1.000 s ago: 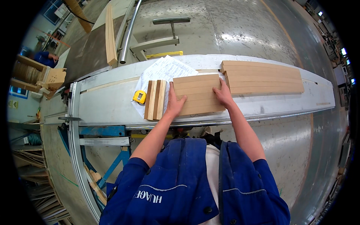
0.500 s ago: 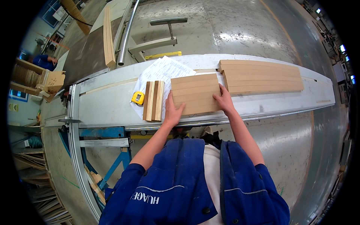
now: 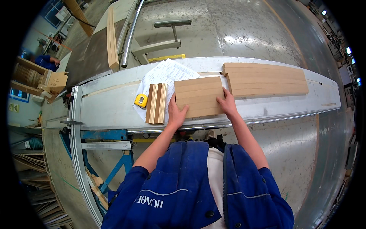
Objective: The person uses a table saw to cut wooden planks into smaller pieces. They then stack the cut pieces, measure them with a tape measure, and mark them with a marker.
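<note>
A block of light-brown wooden boards point(image 3: 200, 95), laid edge to edge, is held between my two hands above the grey machine table point(image 3: 110, 108). My left hand point(image 3: 177, 113) grips its left side, thumb over the near face. On the right edge, my right hand point(image 3: 227, 103) closes with its thumb on top. Just left of the block stand several striped plywood strips point(image 3: 156, 104), side by side. A yellow tape measure point(image 3: 140, 100) touches or nearly touches them. Under these lie white paper sheets point(image 3: 167, 74) with writing.
Longer wooden boards point(image 3: 267, 79) lie together on the table's right part. A metal fence rail point(image 3: 76, 126) crosses the left end, over a blue frame point(image 3: 105, 134). Beyond are long strips point(image 3: 111, 42) and a steel bar point(image 3: 131, 36). Another person point(image 3: 46, 62) is at far left.
The hands and the block keep the same place on the table. Only a slight shift of the whole view shows.
</note>
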`<state>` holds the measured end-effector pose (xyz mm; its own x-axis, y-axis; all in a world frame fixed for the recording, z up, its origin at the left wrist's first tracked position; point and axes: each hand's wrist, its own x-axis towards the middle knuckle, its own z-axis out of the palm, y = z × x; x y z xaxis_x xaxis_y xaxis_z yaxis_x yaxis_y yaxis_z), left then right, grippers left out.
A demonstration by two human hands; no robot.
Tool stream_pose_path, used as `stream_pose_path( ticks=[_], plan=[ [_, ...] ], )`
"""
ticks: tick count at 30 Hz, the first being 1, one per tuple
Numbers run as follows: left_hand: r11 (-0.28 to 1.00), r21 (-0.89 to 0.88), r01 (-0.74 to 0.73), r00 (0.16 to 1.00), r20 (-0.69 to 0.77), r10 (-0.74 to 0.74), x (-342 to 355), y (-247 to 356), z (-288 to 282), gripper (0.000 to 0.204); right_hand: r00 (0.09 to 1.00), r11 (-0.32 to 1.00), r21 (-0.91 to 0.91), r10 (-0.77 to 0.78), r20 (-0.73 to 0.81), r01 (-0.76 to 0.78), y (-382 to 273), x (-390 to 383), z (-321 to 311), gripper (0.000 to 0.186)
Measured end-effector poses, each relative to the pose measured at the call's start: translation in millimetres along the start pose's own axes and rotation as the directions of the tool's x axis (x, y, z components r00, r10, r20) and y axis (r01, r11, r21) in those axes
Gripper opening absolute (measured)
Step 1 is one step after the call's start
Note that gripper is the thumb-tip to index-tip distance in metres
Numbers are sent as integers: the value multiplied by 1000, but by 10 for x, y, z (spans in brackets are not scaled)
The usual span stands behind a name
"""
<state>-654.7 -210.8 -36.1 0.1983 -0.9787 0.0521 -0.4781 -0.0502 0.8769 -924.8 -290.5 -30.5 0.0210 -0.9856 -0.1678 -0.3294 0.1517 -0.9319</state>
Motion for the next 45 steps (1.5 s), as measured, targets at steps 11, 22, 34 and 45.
stream_pose_path(
  ticks=[11, 22, 34, 45],
  plan=[
    [1000, -23, 22, 997, 79, -20, -463, 101, -157, 80, 1000, 1000, 8, 0, -11, 1, 207, -548, -122, 75],
    [994, 30, 108, 991, -78, -106, -720, 284, -160, 59, 986, 981, 194, 59, -155, -28, 286, -817, -27, 62],
    [979, -16, 205, 968, -145, -205, -738, 338, -154, 48, 966, 957, 291, 77, -247, -2, 227, -923, 123, 56],
    [989, -6, 149, 978, -145, -148, -760, 310, -157, 43, 965, 949, 314, 90, -247, -8, 193, -922, 127, 51]
  ],
)
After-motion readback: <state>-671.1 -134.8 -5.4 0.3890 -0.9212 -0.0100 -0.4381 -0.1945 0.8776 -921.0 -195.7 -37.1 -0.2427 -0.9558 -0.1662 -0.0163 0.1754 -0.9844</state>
